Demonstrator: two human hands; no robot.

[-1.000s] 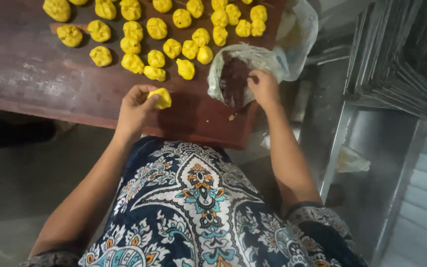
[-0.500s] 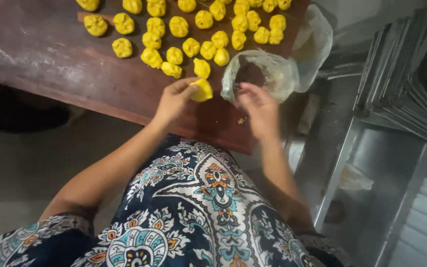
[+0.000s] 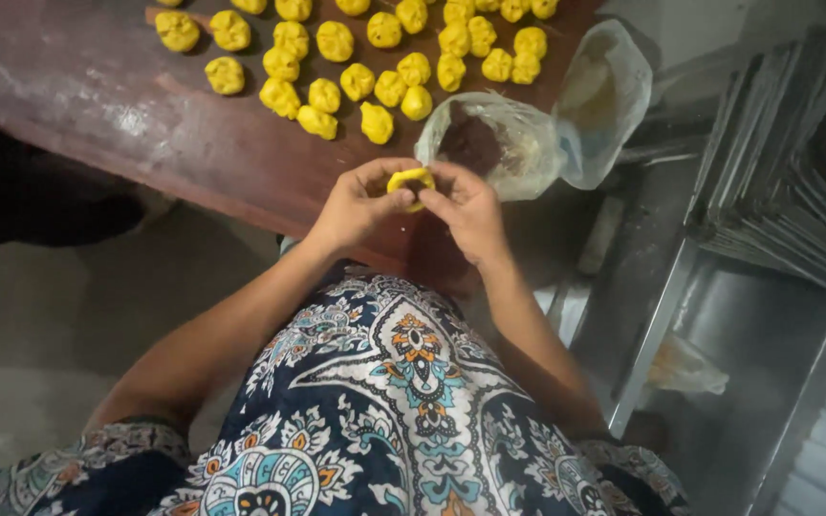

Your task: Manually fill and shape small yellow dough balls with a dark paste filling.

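Note:
Both my hands meet over the near edge of a dark red-brown table [image 3: 97,105]. My left hand [image 3: 356,205] and my right hand [image 3: 470,210] pinch one small piece of yellow dough [image 3: 410,182] between their fingertips, shaped like a little cup. Just behind my hands lies a clear plastic bag [image 3: 509,143] holding a dark brown filling [image 3: 470,143]. Several shaped yellow dough pieces [image 3: 336,76] lie in rows farther back on the table.
A second clear plastic bag [image 3: 604,96] lies at the table's right end. Stacked metal trays [image 3: 795,182] stand on the right above a steel surface [image 3: 738,354]. A crumpled bag [image 3: 685,368] lies there. My patterned dress [image 3: 403,420] fills the foreground.
My right hand has left the filling bag and joined my left hand on the yellow dough piece. Both hands have drawn together in front of the bag.

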